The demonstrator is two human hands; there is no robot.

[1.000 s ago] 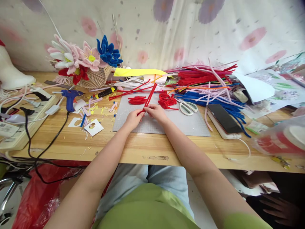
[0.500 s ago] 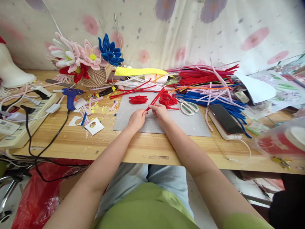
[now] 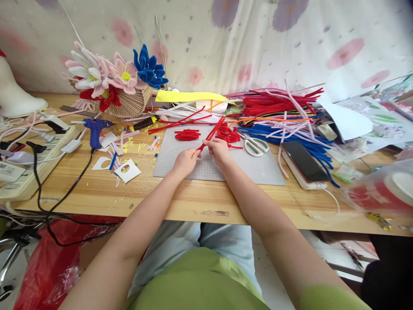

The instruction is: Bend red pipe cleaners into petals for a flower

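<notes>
Pinching red stems (image 3: 215, 128): fingers of left hand (image 3: 186, 160) gripped lower ends, fingers of right hand (image 3: 218, 150) just beyond. Stems jutted past fingers, tipped further rightward than second earlier; both pinches held, so handling seemed unfinished.

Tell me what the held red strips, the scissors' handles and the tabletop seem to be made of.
Red strips: probably chenille stems, soft fibre with a matte, fuzzy look; any wire core is hidden.
Scissors' handles: likely plastic, their surface smooth and pale, though coated metal is possible.
Tabletop: wood or wood-look laminate, low sheen, with visible grain and a worn patch.
</notes>
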